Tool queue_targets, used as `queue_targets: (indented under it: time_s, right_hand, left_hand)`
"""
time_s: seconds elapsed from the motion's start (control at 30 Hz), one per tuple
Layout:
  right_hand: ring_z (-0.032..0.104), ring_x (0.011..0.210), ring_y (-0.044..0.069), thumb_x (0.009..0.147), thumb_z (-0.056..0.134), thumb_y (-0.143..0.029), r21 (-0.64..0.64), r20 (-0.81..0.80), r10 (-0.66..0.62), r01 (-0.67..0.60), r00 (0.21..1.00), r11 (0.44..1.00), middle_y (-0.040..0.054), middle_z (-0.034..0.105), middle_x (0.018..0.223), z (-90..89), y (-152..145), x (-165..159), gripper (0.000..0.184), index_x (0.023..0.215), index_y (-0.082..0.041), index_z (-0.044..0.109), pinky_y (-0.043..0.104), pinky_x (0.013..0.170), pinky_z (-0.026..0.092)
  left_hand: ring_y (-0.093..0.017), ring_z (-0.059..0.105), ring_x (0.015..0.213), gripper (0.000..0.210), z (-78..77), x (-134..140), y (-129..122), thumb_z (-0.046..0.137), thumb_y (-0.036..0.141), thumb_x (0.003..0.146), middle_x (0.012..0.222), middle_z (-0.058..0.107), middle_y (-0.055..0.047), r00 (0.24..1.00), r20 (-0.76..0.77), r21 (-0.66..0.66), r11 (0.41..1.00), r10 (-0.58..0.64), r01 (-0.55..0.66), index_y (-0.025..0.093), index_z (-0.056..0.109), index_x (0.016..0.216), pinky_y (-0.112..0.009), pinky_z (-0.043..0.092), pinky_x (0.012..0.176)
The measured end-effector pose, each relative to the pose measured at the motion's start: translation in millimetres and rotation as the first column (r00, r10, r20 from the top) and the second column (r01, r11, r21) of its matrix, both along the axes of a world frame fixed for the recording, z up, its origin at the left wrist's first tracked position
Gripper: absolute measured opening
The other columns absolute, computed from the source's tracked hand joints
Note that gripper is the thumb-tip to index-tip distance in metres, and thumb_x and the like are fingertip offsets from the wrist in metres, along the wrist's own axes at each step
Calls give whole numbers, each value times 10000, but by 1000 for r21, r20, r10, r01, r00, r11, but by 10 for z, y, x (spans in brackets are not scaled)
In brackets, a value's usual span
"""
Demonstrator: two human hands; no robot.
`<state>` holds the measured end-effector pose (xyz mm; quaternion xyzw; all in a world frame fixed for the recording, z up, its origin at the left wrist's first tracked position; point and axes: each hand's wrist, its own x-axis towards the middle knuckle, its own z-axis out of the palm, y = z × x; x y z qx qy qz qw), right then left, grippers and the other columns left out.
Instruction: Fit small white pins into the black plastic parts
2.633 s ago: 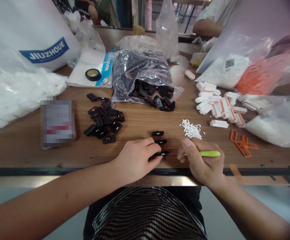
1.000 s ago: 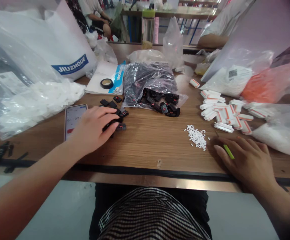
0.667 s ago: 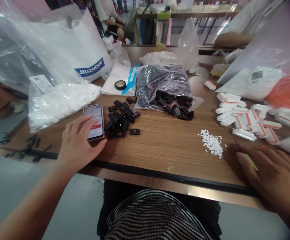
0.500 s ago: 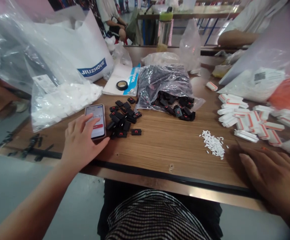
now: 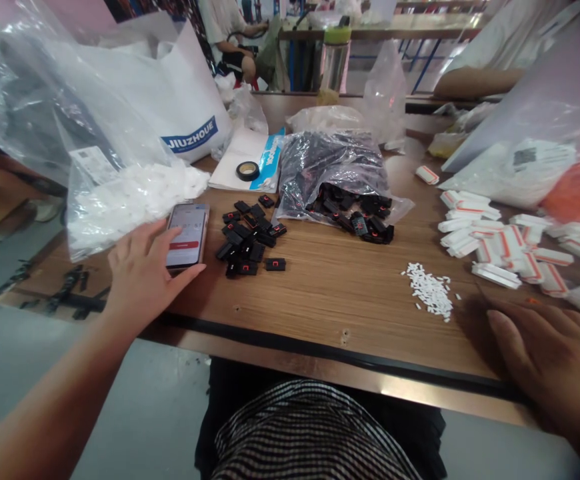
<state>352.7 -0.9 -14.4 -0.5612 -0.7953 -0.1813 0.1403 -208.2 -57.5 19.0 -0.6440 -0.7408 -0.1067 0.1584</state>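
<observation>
On the tabletop [image 5: 310, 287], a rightward slip of the left hand [image 5: 143, 270], its grip on the phone [image 5: 187, 233] unconfirmed, could scatter the black connectors [image 5: 256, 251]; grasp by the right hand [image 5: 553, 343] is indeterminable.

On the white bag [image 5: 170, 93] I read JIUZHOUE, white capitals on a blue band. The phone [image 5: 187, 245] shows me large digits above a red button; 07 is all I can make out. The sideways white capitals on the notebook's [image 5: 230, 157] blue strip, and the print on both plastic bags' labels [image 5: 93, 165], are too blurred for me.
</observation>
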Motion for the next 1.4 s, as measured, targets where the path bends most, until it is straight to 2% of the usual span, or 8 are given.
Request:
queue_targets:
  time_s: [0.27, 0.5, 0.67, 0.77, 0.87, 1.0, 1.1, 1.4]
  right_hand:
    - [638, 884, 341, 967, 339, -499, 45, 67, 23, -26, 997, 999, 127, 716, 929, 1, -12, 0, 466, 1011, -207, 700, 444, 712, 451]
    - [639, 886, 313, 978, 345, -501, 24, 79, 33, -35, 996, 999, 106, 716, 929, 6, -6, -13, 475, 1038, -196, 705, 415, 733, 428]
    - [637, 857, 291, 986, 391, -482, 50, 97, 63, -68, 993, 996, 93, 703, 881, 18, 2, -40, 455, 1018, -169, 719, 397, 724, 410]
    - [641, 869, 285, 986, 416, -458, 55, 95, 71, -76, 993, 996, 94, 713, 903, 19, 0, -40, 420, 1022, -169, 719, 397, 756, 406]
    - [644, 879, 279, 986, 432, -438, 59, 83, 68, -73, 994, 996, 92, 721, 909, 21, -5, -40, 396, 1008, -168, 721, 390, 777, 404]
    - [641, 880, 278, 983, 453, -431, 44, 72, 56, -59, 996, 997, 90, 727, 925, 13, -7, -48, 379, 991, -169, 727, 387, 773, 402]
    - [636, 873, 281, 991, 433, -445, 27, 50, 48, -49, 998, 998, 92, 726, 923, 1, -7, -51, 405, 1006, -167, 727, 392, 781, 404]
    - [632, 895, 279, 987, 463, -427, -4, 19, 22, -21, 1000, 1000, 106, 721, 917, -6, -16, -54, 385, 1005, -155, 735, 389, 788, 394]
  left_hand:
    - [-401, 392, 1351, 553, 21, -260, -55, 533, 576, 911, 1512, 420, -127, 995, -23, 0, 995, 100, -100, 254, 495, 1359, -591, 330, 1078]
    - [-386, 423, 1359, 541, 2, -315, -74, 604, 555, 870, 1501, 450, -91, 998, 11, 35, 998, 56, -56, 309, 492, 1338, -598, 315, 1106]
    - [-281, 528, 1283, 299, 173, 290, 100, 593, 381, 935, 1372, 569, -89, 961, 141, 132, 967, -237, 219, 240, 596, 1199, -482, 372, 1124]
    - [-182, 658, 1021, 178, 293, 816, 410, 520, 273, 985, 1076, 709, -32, 803, 298, 109, 854, -517, 509, 231, 676, 1058, -347, 503, 964]
    - [-177, 643, 1065, 227, 321, 1309, 898, 486, 215, 996, 1107, 716, -36, 664, 338, 39, 714, -668, 699, 206, 694, 1085, -345, 489, 983]
    - [-238, 574, 1173, 328, 247, 1790, 1541, 637, 201, 896, 1260, 646, -68, 654, 272, -66, 665, -706, 744, 190, 657, 1223, -384, 478, 991]
    - [-266, 552, 1161, 486, 196, 2011, 1793, 741, 267, 817, 1297, 614, -79, 648, 209, -126, 637, -733, 761, 194, 632, 1285, -400, 460, 996]
    - [-284, 572, 1022, 241, 42, 2179, 1767, 602, 255, 912, 1074, 673, -105, 714, 128, -105, 707, -688, 700, 180, 725, 1105, -409, 453, 851]
